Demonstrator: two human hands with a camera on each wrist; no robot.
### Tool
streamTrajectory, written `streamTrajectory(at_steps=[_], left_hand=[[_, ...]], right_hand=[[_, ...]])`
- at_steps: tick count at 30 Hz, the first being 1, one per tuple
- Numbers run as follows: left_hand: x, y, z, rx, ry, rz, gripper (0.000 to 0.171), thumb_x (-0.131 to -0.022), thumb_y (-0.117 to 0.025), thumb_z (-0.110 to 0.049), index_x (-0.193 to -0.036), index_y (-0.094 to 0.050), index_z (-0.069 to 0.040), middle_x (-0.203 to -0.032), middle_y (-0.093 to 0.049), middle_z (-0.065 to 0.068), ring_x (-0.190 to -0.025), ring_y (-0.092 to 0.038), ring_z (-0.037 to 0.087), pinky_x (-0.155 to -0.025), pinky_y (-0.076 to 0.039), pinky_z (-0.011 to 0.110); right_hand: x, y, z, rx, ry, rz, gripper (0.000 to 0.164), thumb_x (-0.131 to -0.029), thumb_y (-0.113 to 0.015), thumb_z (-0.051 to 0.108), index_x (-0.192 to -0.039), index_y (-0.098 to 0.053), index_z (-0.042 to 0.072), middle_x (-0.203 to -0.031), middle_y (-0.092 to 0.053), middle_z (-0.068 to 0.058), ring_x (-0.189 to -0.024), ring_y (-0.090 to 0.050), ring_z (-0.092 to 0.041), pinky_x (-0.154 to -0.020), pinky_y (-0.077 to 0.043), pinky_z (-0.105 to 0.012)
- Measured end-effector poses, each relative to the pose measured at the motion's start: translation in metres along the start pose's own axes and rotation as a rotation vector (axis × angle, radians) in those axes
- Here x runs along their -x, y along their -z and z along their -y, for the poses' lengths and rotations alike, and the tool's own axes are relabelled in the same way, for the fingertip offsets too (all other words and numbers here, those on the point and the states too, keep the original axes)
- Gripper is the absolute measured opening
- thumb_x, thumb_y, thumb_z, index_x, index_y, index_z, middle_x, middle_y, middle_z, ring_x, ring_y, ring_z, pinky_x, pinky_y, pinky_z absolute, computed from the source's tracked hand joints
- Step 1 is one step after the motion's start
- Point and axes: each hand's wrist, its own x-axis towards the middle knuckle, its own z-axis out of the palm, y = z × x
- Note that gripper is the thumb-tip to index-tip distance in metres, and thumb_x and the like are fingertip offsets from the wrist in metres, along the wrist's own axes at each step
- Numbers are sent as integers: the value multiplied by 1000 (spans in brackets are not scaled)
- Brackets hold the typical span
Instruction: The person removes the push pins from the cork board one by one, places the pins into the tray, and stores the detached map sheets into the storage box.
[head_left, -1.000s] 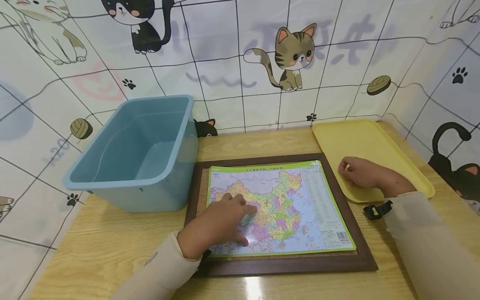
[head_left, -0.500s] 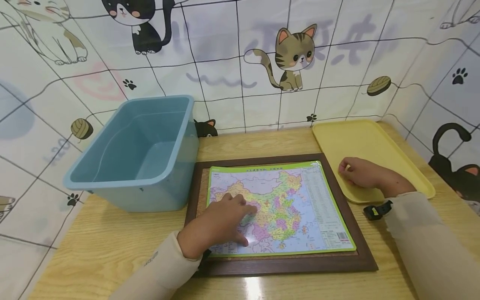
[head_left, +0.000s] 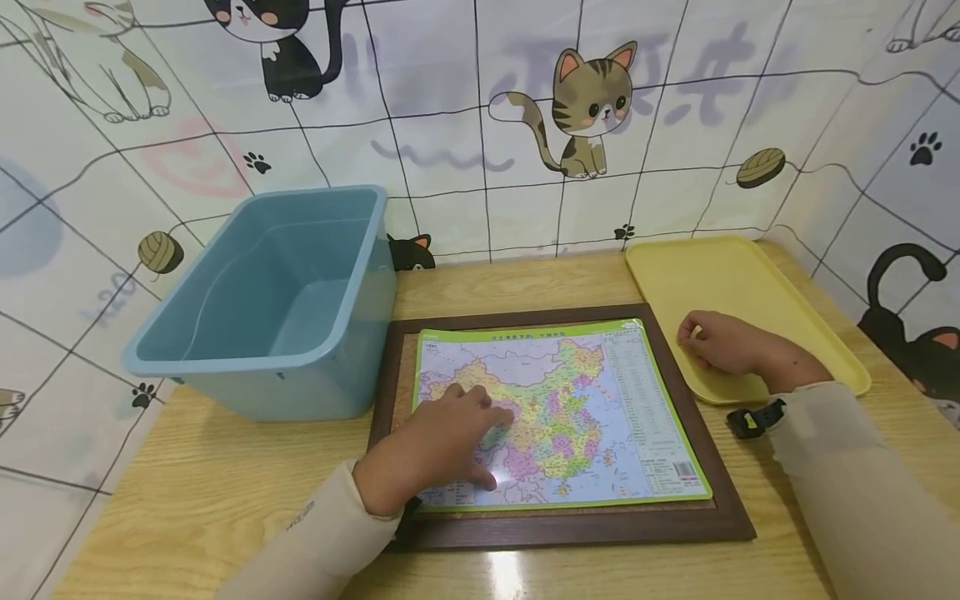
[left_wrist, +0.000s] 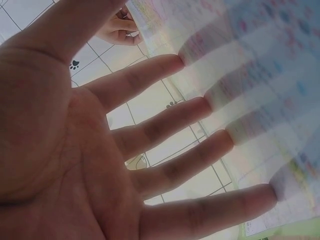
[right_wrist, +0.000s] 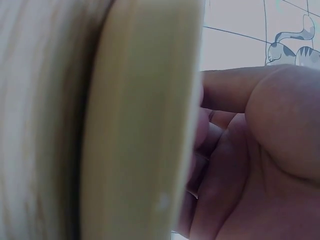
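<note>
two pale sleeves (head_left: 322, 529) reach over a wood-grained table (head_left: 225, 483), a black band (head_left: 753, 421) at the right wrist. the left hand (head_left: 442, 437) has its fingers spread, their tips touching a green-edged map sheet (head_left: 558, 421) that lies on a dark-framed cork board (head_left: 592, 529), mid-table. just right of the board, the right hand (head_left: 723, 343) rests on the near part of a yellow tray (head_left: 716, 279), fingers loosely curled, their tips hidden by the rim in the wrist view. a blue bin (head_left: 307, 390) stands left of the board, and a cat-patterned wall covering (head_left: 435, 108) rises behind.
</note>
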Motion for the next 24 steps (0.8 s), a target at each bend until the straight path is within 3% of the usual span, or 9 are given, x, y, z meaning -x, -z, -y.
streamTrajectory(at_steps=[6,10,18,24], left_hand=[[1,0,0,15,-6,-1,78,-69,-89,-46,-139,-60,-28,-135,-59,5,-118,-54,27,-82,-54,47],[1,1,0,17,-10,-6,78,-69,-89,-46,-139,-60,-28,-134,-59,5,-117,-54,27,-82,-54,47],[1,1,0,6,-14,-13,78,-68,-89,-46,-138,-60,-28,-134,-60,4,-116,-54,27,-80,-54,45],[0,0,0,2,-12,-12,78,-68,-88,-47,-139,-60,-29,-134,-60,4,-117,-54,27,-81,-54,45]], right_hand=[[2,1,-1,-8,-11,8,12,-102,-44,7,-107,-49,-3,-62,-47,0,-51,-42,-11,-48,-38,-26],[4,4,5,-14,-19,-32,17,-105,-42,11,-114,-47,-2,-63,-49,-2,-51,-43,-13,-48,-39,-29],[8,10,26,-1,-41,-193,30,-106,-41,20,-125,-46,-2,-95,-64,-20,-74,-61,-24,-59,-47,-34],[9,7,39,8,-41,-232,30,-106,-45,22,-126,-47,1,-105,-64,-24,-85,-66,-29,-63,-46,-33]])
